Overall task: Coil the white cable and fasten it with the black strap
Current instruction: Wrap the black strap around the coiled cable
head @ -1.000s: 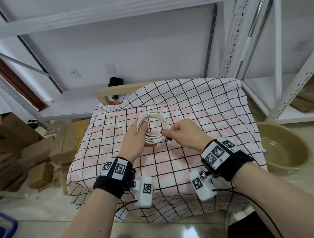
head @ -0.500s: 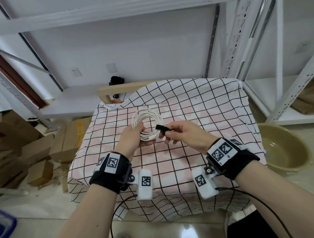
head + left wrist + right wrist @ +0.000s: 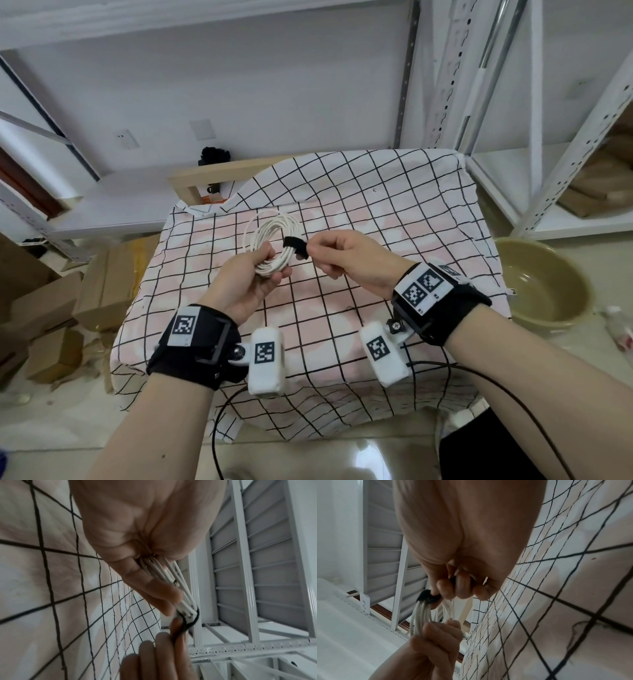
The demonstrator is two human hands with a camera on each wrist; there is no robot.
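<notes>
The near part of the white cable point(image 3: 274, 236) coil disappears inside the left hand point(image 3: 245, 284). The black strap point(image 3: 295, 244) end is buried in the right hand point(image 3: 346, 255), so its fastening cannot be judged. Both wrist views are smeared.

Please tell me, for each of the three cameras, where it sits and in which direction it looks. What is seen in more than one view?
Head: worn on the head, looks forward and down at the checked cloth; both forearms and hands show.
Left wrist: looks along the left hand, which grips the white cable.
Right wrist: looks along the right hand, which pinches the black strap.
Shared: all three views show cable, strap and cloth.
</notes>
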